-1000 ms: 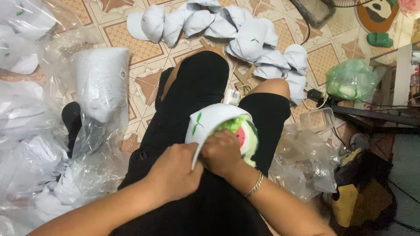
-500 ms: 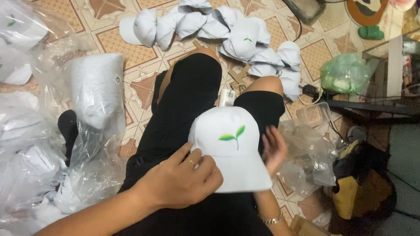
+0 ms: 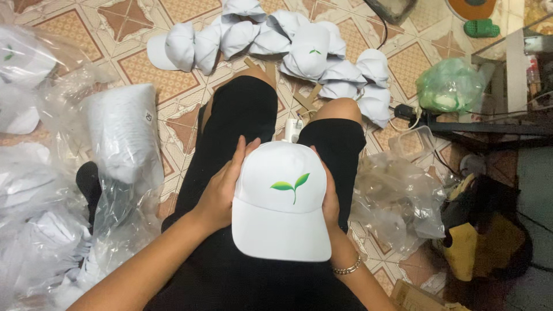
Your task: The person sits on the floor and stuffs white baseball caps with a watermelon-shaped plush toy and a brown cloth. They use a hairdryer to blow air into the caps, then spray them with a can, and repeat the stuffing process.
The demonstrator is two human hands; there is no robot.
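I am watching both hands holding a white cap (image 3: 280,201) over the lap, brim pointing toward the body and the green sprout logo (image 3: 291,185) facing up. The left hand (image 3: 222,190) is cupping the cap's left side, fingers curled against the crown, thumb reaching up past its top edge. The right hand (image 3: 329,198) is mostly hidden behind the cap; I am seeing only its fingers wrapping the right edge, grasping the cap, with a bracelet (image 3: 347,267) showing at the wrist. Just beyond the cap, between the knees, a small white bottle (image 3: 292,130) is poking out. A pile of caps (image 3: 276,46) is lying on the tiled floor (image 3: 144,69) past the knees. Clear plastic bags (image 3: 115,144) are lying at the left, and crumpled plastic (image 3: 397,196) at the right.
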